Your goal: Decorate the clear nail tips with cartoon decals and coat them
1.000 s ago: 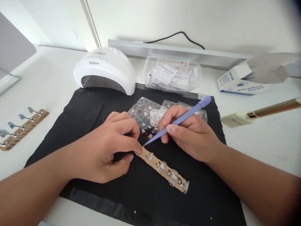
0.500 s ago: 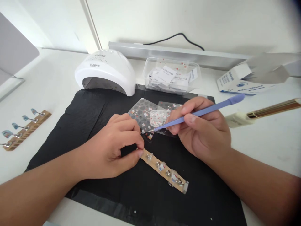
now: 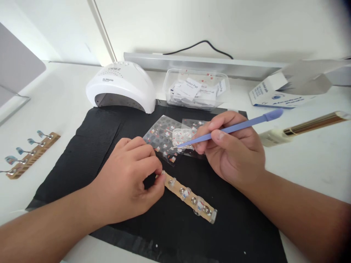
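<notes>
One purple tool point(image 3: 230, 129) slants through the right hand point(image 3: 238, 153).

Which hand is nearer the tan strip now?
Left: the left hand is at the far-left end of the tan strip; the right hand is apart from it, up and right, holding the purple tool.

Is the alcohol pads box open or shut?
Open: the box has its flaps raised, and part of its inside shows.
</notes>
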Demonstrator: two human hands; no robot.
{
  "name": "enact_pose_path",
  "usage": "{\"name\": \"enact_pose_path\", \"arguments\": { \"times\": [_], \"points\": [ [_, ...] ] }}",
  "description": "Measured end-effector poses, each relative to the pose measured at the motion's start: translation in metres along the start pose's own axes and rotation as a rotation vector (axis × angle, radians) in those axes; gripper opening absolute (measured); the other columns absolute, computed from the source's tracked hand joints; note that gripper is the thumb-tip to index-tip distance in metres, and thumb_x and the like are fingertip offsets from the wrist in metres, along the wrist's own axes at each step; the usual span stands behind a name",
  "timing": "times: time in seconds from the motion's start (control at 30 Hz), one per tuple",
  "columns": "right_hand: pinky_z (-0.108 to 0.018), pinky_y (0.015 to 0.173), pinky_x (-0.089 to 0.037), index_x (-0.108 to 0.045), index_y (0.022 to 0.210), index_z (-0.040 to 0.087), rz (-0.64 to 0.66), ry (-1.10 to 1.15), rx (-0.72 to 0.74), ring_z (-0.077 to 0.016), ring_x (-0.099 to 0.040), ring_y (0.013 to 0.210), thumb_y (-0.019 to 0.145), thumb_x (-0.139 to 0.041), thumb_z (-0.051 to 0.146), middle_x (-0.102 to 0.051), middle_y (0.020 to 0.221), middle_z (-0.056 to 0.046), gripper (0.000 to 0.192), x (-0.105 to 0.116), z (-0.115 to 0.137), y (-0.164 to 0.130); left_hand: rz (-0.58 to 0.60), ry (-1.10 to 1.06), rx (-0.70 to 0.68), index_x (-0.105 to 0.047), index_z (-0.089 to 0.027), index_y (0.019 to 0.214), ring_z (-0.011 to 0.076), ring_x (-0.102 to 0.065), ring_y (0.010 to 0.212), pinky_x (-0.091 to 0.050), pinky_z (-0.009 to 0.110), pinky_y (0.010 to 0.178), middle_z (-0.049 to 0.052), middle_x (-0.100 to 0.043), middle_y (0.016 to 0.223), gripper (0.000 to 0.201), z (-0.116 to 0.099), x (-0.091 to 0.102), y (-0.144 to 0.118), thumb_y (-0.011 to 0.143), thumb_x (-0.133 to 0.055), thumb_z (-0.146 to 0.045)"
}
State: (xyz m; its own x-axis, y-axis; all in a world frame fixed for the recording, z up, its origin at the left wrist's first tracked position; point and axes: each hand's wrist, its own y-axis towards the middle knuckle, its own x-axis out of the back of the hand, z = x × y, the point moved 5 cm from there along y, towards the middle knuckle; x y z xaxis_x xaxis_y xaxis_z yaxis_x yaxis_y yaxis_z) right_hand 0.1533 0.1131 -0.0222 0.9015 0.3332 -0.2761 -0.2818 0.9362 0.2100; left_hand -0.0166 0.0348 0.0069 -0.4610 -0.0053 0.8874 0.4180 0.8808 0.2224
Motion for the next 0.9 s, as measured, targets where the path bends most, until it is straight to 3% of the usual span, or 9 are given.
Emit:
{"name": "enact_pose_path", "arguments": {
  "times": [0.3, 0.6, 0.8, 0.9],
  "points": [
    [-0.031, 0.051, -0.044, -0.062, 0.080, 0.025, -0.013, 0.035, 0.014, -0.0147, -0.057, 0.052, 0.082, -0.069, 0.025, -0.064, 0.057, 0.003, 0.008, 0.001, 0.001, 0.000, -0.033, 0.164, -0.030, -0.062, -0.018, 0.067, 0.0197, -0.051, 0.072, -0.032, 0.038, 0.067, 0.003, -0.059, 0.066, 0.020, -0.007, 0.000, -0.002, 0.085, -0.057, -0.021],
    [-0.029, 0.053, -0.045, -0.062, 0.079, 0.023, -0.003, 0.095, 0.055, -0.0133, -0.059, 0.053, 0.081, -0.070, 0.021, -0.064, 0.059, 0.004, 0.008, 0.000, 0.005, 0.002, -0.052, 0.192, -0.015, -0.060, -0.018, 0.067, 0.0196, -0.050, 0.070, -0.030, 0.038, 0.066, 0.002, -0.057, 0.064, 0.021, -0.007, 0.000, -0.003, 0.086, -0.057, -0.026],
    [-0.027, 0.054, -0.046, -0.063, 0.082, 0.024, -0.010, 0.108, 0.118, -0.0125, -0.059, 0.054, 0.083, -0.069, 0.026, -0.066, 0.061, 0.004, 0.007, 0.003, 0.006, -0.001, -0.167, 0.022, 0.164, -0.058, -0.018, 0.079, 0.0203, -0.054, 0.078, -0.040, 0.037, 0.074, 0.003, -0.060, 0.079, 0.019, 0.030, 0.016, 0.005, 0.089, -0.050, -0.032],
    [-0.027, 0.056, -0.046, -0.062, 0.082, 0.024, -0.030, 0.065, 0.161, -0.0121, -0.060, 0.056, 0.084, -0.068, 0.029, -0.067, 0.063, 0.004, 0.009, 0.006, 0.009, -0.002, -0.140, 0.122, 0.338, -0.061, -0.018, 0.101, 0.0242, -0.058, 0.097, -0.045, 0.039, 0.086, 0.006, -0.063, 0.097, 0.025, 0.053, 0.011, 0.011, 0.091, -0.049, -0.038]
  ]
}}
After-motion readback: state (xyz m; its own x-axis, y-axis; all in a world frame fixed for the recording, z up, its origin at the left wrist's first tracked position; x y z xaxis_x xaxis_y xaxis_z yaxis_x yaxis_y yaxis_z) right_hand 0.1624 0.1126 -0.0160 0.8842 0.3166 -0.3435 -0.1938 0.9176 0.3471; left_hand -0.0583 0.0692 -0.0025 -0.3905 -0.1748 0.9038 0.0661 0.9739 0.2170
